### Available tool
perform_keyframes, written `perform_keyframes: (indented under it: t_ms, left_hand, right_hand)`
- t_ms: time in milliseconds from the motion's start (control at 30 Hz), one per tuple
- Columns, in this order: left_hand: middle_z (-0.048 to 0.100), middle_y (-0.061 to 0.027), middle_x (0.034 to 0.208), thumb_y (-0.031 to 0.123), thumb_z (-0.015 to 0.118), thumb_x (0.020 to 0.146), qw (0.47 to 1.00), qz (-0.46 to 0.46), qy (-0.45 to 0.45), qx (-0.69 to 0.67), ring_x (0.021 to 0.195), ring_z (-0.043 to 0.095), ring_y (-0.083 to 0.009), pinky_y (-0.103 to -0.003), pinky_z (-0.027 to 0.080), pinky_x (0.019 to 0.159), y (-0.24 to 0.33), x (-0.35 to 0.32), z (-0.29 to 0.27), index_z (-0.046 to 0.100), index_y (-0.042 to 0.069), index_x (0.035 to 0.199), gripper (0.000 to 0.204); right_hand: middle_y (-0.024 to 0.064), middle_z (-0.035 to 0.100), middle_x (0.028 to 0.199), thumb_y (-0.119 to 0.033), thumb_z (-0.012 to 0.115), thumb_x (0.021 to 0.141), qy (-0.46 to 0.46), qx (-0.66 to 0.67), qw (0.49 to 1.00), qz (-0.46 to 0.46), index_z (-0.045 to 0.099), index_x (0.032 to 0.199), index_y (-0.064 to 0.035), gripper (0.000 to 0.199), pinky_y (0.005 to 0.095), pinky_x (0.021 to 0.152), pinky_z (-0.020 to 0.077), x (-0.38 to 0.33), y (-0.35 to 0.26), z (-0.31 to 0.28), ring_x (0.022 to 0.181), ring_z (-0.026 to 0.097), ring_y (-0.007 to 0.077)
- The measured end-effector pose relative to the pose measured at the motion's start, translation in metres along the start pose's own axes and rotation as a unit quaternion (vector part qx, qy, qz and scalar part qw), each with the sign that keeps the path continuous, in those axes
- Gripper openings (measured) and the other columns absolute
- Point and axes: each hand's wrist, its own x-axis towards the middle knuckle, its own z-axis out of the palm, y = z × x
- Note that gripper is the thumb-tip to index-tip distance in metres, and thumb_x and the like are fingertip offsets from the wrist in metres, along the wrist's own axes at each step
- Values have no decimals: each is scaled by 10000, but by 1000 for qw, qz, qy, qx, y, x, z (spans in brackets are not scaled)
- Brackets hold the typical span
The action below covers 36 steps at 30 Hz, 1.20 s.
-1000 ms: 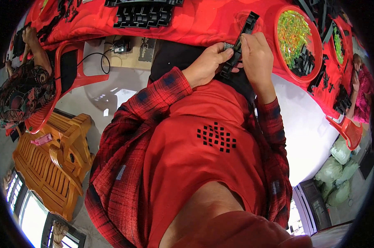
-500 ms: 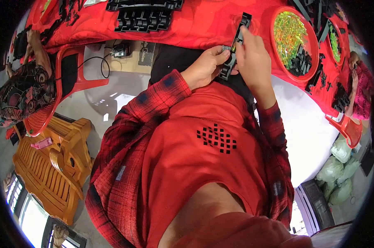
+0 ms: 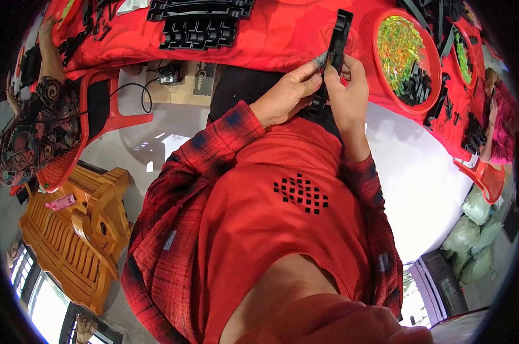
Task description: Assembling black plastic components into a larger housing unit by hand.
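Note:
A long, narrow black plastic part [image 3: 340, 35] stands tilted between my hands, just off the table's near edge. My left hand [image 3: 289, 94] is closed round its lower half, with the thumb pressed towards it. Something speckled grey shows at that hand's index fingertip; I cannot tell what it is. My right hand [image 3: 349, 94] grips the part from the right, thumb along its face and fingers bent behind. The part's lower end is partly hidden by my fingers.
Similar black parts [image 3: 197, 34] lie in rows on the red-covered table [image 3: 282, 34]. A red basin [image 3: 438, 86] at right holds shiny yellow-green strips and small black pieces. People sit at left [image 3: 39, 126] and far right [image 3: 503, 123]. A wooden bench [image 3: 70, 241] stands lower left.
My right hand has shifted down the part, its fingers now curled with the thumb on the face instead of reaching up it. The part stands more upright. The person at left has moved an arm.

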Motion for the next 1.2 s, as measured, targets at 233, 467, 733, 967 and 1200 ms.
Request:
perform_keyframes:
  t_ms: [233,467,733,967,1200]
  left_hand:
    - [531,21,1372,179,529,1043,1000,-10,-10,-15,1185,510,-89,-261,439,955,1,-3,-1,360,96,1527,520]
    - [524,-3,1387,180,524,1046,999,-18,-3,35,1220,499,-101,-271,427,1004,-2,-1,0,350,71,1528,524]
    - [530,-12,1331,141,466,1059,997,4,-16,72,1142,513,-97,-267,452,955,7,-6,14,314,53,1535,507]
    - [545,2,1241,111,460,1053,991,27,-39,129,1076,505,-82,-259,450,933,16,-7,18,344,24,1512,481]
    - [543,6,1177,108,461,1051,979,0,-15,205,960,528,-70,-229,490,809,15,-2,15,372,31,1493,457]
  right_hand:
    - [189,714,979,-124,686,860,-7,-7,1000,-24,589,1151,55,355,372,824,551,2,1,2,907,707,257]
    - [176,708,929,-108,679,867,-9,-34,999,3,582,1118,49,311,349,711,562,1,1,0,800,702,224]
    - [83,620,828,-168,608,950,-81,98,985,116,563,1120,26,262,286,436,495,3,-13,-12,611,593,132]
    - [90,581,800,-171,578,974,-80,92,991,50,461,984,-10,200,287,394,485,1,-13,-10,576,574,136]
    - [117,553,812,-166,533,987,-85,144,979,114,430,979,-6,190,320,366,475,2,-6,-6,573,574,177]
